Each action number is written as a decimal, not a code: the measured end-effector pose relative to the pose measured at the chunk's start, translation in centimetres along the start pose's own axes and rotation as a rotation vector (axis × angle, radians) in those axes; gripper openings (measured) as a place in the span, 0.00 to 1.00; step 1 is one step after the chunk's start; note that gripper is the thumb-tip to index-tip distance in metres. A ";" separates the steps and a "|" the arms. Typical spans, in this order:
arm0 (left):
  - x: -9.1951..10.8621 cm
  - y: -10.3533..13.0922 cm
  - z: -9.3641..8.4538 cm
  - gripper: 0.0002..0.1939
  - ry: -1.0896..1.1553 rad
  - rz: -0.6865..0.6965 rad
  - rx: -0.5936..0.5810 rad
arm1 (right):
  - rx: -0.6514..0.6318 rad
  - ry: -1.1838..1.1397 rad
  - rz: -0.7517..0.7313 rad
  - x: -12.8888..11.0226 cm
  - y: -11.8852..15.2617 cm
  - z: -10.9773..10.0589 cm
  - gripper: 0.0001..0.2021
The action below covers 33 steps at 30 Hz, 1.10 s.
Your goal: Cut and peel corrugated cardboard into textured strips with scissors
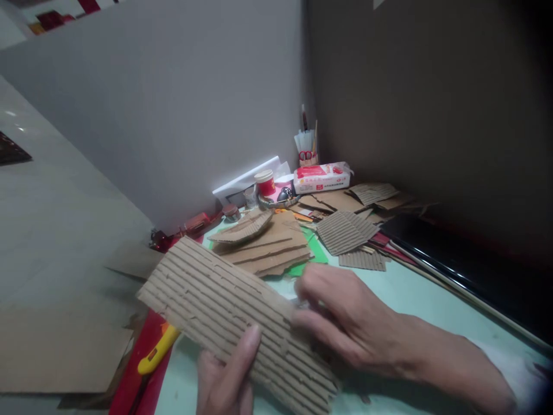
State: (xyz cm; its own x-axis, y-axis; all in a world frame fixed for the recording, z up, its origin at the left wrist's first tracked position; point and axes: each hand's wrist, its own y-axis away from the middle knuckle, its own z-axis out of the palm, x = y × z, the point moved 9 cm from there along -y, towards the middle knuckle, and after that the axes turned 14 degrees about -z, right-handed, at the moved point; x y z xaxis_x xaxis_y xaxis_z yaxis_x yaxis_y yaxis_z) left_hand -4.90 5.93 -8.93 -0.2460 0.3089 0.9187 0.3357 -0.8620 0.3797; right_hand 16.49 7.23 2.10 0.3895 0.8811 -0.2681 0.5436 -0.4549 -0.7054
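Note:
A strip of corrugated cardboard (216,300), its ridges bare and running lengthwise, is held tilted above the pale green table. My left hand (231,374) grips its lower edge, thumb pressed on the ridged face and the other fingers hidden behind. At the strip's right upper edge is my right hand (345,317), fingers curled closed. Something small and pale shows between those fingers, too blurred to name. Just left of the strip lies a yellow utility knife (159,350), partly covered by it.
Cardboard sheets (268,248) and ridged pieces (348,231) are piled behind my hands. Farther back stand a red paper cup (265,183), a tissue pack (322,177) and a holder with scissors (306,157). A glossy black object (458,271) borders the right; grey walls enclose the back.

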 end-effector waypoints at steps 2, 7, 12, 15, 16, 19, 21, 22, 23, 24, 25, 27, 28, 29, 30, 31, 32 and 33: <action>0.2 0.2 0.3 0.20 -0.006 0.008 -0.023 | -0.057 0.075 -0.075 -1.2 -0.1 0.8 0.14; 1.0 0.4 0.5 0.20 -0.018 0.052 -0.083 | -0.138 0.112 -0.088 -2.1 0.0 2.0 0.11; 0.6 0.3 0.1 0.17 -0.044 -0.003 -0.049 | -0.160 0.148 -0.082 -2.1 0.0 2.3 0.09; 0.4 0.4 0.7 0.18 -0.011 -0.040 -0.078 | -0.144 0.239 -0.127 -2.4 0.3 2.7 0.09; 0.3 0.4 0.9 0.18 0.004 -0.046 -0.095 | -0.134 0.227 -0.131 -2.5 0.4 2.7 0.09; -0.2 0.3 0.8 0.19 0.014 -0.068 -0.106 | -0.119 0.027 -0.045 -2.0 0.4 2.5 0.09; -0.5 0.1 0.5 0.19 0.020 -0.074 -0.109 | -0.138 -0.140 0.104 -1.0 0.4 2.3 0.11; -0.6 -0.1 0.4 0.19 0.030 -0.074 -0.117 | -0.146 -0.196 0.178 -0.6 0.4 2.1 0.12; -0.6 -0.3 0.3 0.18 0.040 -0.070 -0.126 | -0.154 -0.230 0.234 -0.2 0.5 1.9 0.13; -0.5 -0.4 0.4 0.17 0.045 -0.059 -0.136 | -0.159 -0.244 0.269 0.0 0.5 1.8 0.13; -0.4 -0.5 0.5 0.17 0.043 -0.044 -0.140 | -0.163 -0.250 0.281 0.2 0.5 1.8 0.14; 0.1 -0.6 0.6 0.16 0.026 -0.014 -0.129 | -0.157 -0.248 0.276 0.5 0.4 1.9 0.14; 0.3 -0.6 0.7 0.17 0.021 -0.005 -0.119 | -0.144 -0.242 0.279 0.9 0.5 1.9 0.14; 0.4 -0.5 0.8 0.18 0.023 -0.005 -0.111 | -0.123 -0.232 0.289 1.4 0.6 2.0 0.14; 0.5 -0.4 0.8 0.20 0.033 -0.014 -0.104 | -0.097 -0.219 0.305 2.1 0.8 2.0 0.13; 0.6 -0.2 0.9 0.21 0.052 -0.031 -0.101 | -0.073 -0.205 0.326 2.9 1.0 1.9 0.13; 0.6 -0.1 0.9 0.21 0.078 -0.047 -0.102 | -0.050 -0.191 0.350 3.7 1.2 1.7 0.12; 0.8 0.2 1.0 0.20 0.103 -0.059 -0.107 | -0.031 -0.184 0.375 4.4 1.4 1.5 0.12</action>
State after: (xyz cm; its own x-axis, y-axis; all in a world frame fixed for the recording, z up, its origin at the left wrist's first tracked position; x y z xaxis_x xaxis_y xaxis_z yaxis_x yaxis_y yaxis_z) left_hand -4.15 6.42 -8.04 -0.3557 0.3219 0.8774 0.2206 -0.8833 0.4136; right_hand 17.91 10.69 -1.05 0.4269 0.6610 -0.6171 0.4126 -0.7496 -0.5176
